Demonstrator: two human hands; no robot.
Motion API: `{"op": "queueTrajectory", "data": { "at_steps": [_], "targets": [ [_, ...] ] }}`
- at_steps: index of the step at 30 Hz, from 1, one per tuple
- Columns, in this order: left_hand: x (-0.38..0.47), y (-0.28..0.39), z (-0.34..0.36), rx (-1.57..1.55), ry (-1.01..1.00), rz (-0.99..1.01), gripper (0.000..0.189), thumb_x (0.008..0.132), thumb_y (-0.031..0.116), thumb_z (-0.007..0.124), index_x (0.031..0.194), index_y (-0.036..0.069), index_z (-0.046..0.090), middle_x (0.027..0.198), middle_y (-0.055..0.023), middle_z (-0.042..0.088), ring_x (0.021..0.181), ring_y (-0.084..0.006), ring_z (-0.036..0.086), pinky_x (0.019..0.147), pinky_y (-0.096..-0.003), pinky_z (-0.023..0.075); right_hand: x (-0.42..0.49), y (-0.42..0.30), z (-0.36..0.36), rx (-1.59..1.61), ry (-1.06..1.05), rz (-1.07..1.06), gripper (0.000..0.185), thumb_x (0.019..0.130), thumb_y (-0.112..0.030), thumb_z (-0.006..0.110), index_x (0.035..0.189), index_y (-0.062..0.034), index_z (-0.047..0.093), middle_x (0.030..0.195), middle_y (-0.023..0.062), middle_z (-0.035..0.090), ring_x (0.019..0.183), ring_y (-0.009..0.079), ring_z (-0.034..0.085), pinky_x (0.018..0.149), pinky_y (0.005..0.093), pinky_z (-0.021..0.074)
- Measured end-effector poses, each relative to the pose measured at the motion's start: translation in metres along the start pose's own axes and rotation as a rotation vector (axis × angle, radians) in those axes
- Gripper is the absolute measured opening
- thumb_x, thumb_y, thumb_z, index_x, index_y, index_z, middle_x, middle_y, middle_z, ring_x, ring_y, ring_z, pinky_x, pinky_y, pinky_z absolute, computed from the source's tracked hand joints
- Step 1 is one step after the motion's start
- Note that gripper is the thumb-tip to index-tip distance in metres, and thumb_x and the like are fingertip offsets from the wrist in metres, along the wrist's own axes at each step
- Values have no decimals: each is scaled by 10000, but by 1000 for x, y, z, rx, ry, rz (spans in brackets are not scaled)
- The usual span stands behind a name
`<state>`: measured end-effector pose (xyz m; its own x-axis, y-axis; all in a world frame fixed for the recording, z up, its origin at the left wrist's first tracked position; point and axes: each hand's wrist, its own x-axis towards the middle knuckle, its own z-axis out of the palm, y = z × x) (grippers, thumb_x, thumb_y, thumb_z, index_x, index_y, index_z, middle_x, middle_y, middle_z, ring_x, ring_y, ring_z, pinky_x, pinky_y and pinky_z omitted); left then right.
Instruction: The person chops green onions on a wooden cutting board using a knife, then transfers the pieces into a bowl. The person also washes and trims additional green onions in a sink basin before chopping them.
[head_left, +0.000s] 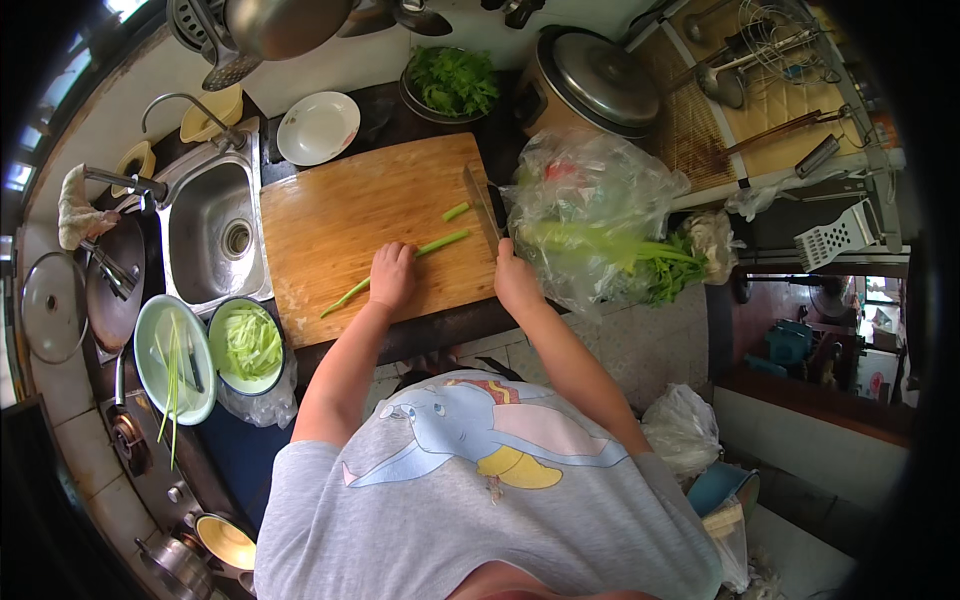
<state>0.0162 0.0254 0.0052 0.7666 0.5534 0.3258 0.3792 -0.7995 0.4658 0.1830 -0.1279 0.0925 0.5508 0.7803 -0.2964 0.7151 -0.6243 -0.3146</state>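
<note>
A long green celery stalk (442, 241) lies slantwise on the wooden cutting board (337, 202), and my left hand (393, 276) presses its middle down. Its thin end points toward the board's near left. By the board's right edge, my right hand (516, 276) grips the handle of a kitchen knife (482, 202). The blade points away from me, apart from the stalk's thick end. One short cut piece of celery (455, 211) rests just beyond the stalk, left of the blade. The knife's handle is mostly hidden in my fist.
Left are a steel sink (212, 217), a bowl of sliced pale green vegetable (247, 341) and a light green basin (154, 390). A white plate (319, 129) and a bowl of leaves (450, 82) stand behind. Plastic-bagged vegetables (592, 217) and a large lidded cooker (592, 79) are right.
</note>
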Motion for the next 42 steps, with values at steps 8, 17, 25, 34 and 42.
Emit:
{"op": "queueTrajectory", "data": {
  "at_steps": [8, 17, 25, 34, 42],
  "targets": [
    [22, 0, 10, 17, 60, -44, 175, 770, 68, 544, 943, 62, 571, 887, -121, 549, 870, -307, 527, 762, -401, 442, -7, -4, 0, 29, -114, 4, 269, 894, -45, 415, 1125, 64, 331, 692, 251, 585, 649, 390, 599, 548, 466, 461],
    [23, 0, 12, -4, 93, -78, 181, 753, 62, 592, 932, 68, 569, 898, -115, 551, 883, -306, 524, 774, -395, 443, -11, 0, 7, 64, 44, -42, 158, 929, -113, 394, 1001, 16, 339, 682, 267, 579, 649, 434, 581, 542, 505, 449],
    [23, 1, 13, 29, 119, -67, 167, 748, 86, 583, 911, 63, 562, 875, -106, 544, 862, -295, 529, 750, -394, 437, -23, -28, -10, 71, -86, -111, 205, 842, -40, 402, 1040, 9, 378, 671, 260, 598, 667, 410, 615, 583, 488, 486],
    [22, 1, 12, 45, 99, -74, 174, 749, 90, 572, 922, 67, 565, 874, -103, 545, 874, -284, 532, 758, -384, 436, -7, -27, 8, -46, -58, -187, 188, 927, -139, 392, 1046, 1, 351, 626, 215, 586, 589, 390, 598, 491, 470, 466],
    [23, 1, 11, 31, 96, -80, 150, 773, 94, 556, 921, 69, 565, 866, -104, 539, 874, -283, 530, 762, -381, 433, -1, -33, 7, -50, -56, -153, 265, 829, -41, 419, 1084, 12, 373, 693, 243, 613, 645, 387, 627, 552, 481, 497]
  ]
}}
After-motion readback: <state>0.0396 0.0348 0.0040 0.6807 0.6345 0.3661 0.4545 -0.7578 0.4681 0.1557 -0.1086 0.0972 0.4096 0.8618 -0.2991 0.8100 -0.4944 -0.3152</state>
